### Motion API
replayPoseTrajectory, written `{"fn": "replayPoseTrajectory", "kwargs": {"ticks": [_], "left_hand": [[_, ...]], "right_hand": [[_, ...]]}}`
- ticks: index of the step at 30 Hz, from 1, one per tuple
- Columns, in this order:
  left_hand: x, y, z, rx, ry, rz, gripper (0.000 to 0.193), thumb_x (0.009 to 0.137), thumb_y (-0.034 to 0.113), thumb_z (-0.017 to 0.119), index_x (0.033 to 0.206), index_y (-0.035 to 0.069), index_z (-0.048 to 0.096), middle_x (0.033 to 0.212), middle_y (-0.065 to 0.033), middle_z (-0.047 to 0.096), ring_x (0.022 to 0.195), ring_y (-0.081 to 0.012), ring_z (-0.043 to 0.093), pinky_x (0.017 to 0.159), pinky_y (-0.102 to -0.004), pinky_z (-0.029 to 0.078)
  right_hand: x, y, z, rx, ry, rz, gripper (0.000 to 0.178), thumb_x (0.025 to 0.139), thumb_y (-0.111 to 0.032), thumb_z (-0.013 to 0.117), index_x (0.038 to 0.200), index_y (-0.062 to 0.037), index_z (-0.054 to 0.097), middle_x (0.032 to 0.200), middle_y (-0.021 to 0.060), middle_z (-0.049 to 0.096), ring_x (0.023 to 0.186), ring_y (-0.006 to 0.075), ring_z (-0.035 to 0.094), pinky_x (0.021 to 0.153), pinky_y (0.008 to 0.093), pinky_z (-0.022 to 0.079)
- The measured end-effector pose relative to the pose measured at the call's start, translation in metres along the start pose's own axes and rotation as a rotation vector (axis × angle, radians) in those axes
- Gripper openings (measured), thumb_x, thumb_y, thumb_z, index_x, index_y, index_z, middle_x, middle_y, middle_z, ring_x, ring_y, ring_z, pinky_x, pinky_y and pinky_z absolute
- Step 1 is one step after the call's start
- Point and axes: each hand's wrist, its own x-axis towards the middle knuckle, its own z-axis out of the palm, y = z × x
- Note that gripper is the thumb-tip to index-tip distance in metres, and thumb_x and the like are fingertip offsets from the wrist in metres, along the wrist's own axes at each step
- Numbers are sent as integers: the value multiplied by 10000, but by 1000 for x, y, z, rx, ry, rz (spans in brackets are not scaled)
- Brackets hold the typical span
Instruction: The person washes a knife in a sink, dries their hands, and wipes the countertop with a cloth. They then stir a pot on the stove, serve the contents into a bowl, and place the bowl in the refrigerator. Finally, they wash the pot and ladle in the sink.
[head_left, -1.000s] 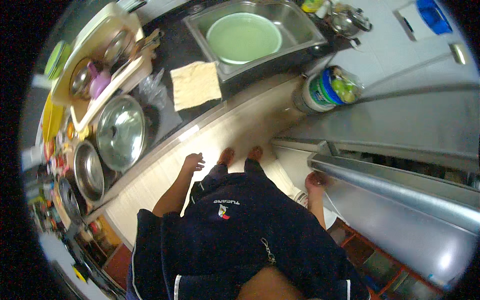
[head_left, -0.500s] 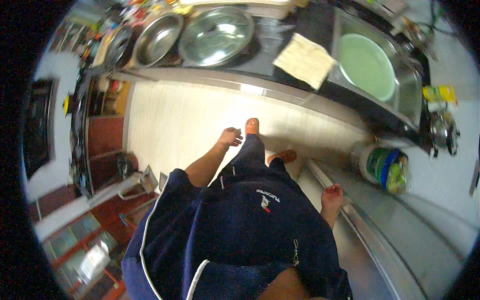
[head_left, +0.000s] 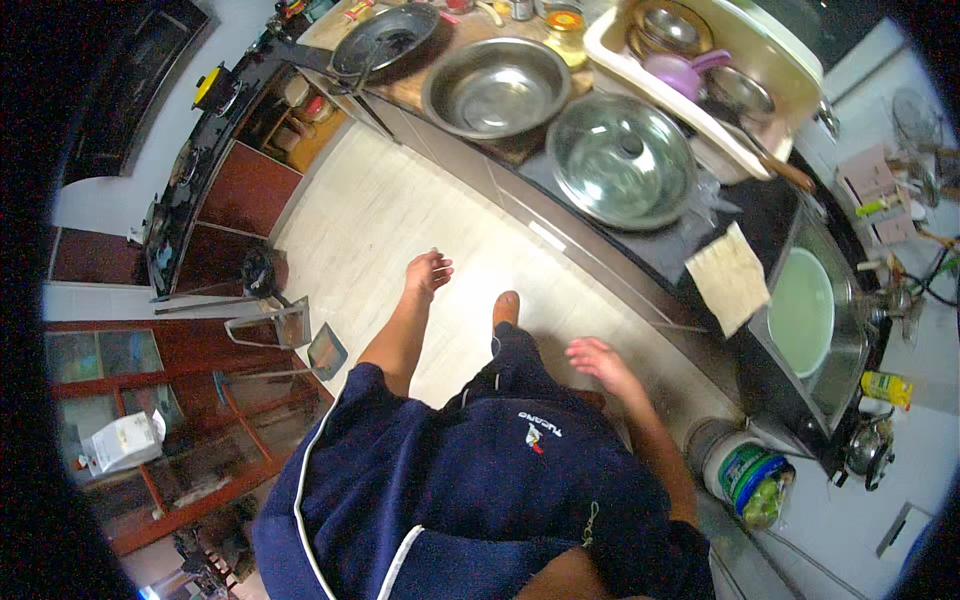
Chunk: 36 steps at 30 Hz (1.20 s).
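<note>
My left hand (head_left: 428, 274) hangs over the pale floor, its fingers apart and holding nothing. Over the floor to the right is my right hand (head_left: 600, 362), also bare, with its fingers stretched toward the counter. Neither hand touches anything. Ahead on the dark counter, a metal bowl (head_left: 497, 90) sits beside a metal basin covered by a glass lid (head_left: 622, 165). A beige cloth (head_left: 728, 280) lies at the counter edge near the sink. Inside the sink (head_left: 845, 350) stands a pale green basin (head_left: 800, 312).
A cream tub (head_left: 700, 120) of pans and bowls stands at the back right. A dark pan (head_left: 385, 42) rests farther left. On the floor, a bucket (head_left: 745, 475) is at my right; a dustpan (head_left: 327, 352) and a black-lined bin (head_left: 262, 270) are at left.
My view has turned left and I have stepped along the counter. The right hand has swung forward from beside the body; the left stays out front. Both remain free of objects.
</note>
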Motion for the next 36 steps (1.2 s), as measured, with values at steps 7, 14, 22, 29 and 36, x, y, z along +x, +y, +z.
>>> {"fn": "replayPoseTrajectory", "kwargs": {"ticks": [7,14,22,29,36], "left_hand": [[124,157,-103,-343,27,202,305,859,323,454,941,30,462,784,-135,565,692,-231,565,592,-312,477],[165,321,-83,-428,-51,364,389,798,399,544,924,47,437,917,-144,532,847,-307,540,759,-420,450],[213,385,-43,-368,295,345,602,735,378,625,1186,66,374,1064,-120,352,907,-302,440,827,-483,394],[288,401,-60,-455,34,271,412,763,298,606,1003,40,394,899,-150,488,749,-300,550,591,-394,513],[305,397,-54,-466,111,166,306,744,383,584,709,88,511,711,-54,599,586,-211,565,431,-312,397]], "right_hand": [[194,8,99,-1012,-583,81,495,858,-460,364,1081,-49,527,1023,104,558,901,219,514,776,330,416],[251,52,151,-582,-783,335,650,831,-593,281,1230,-105,437,1257,108,429,1153,261,399,967,365,293],[251,-19,159,-697,-448,775,786,808,-635,279,1216,25,402,1203,184,442,1122,271,412,951,343,308],[279,11,187,-432,-549,690,763,813,-641,242,1151,0,480,1098,132,520,1004,247,487,883,326,358],[283,66,143,-743,-97,527,863,706,-769,241,985,-7,534,925,121,520,804,198,479,762,306,374]]}}
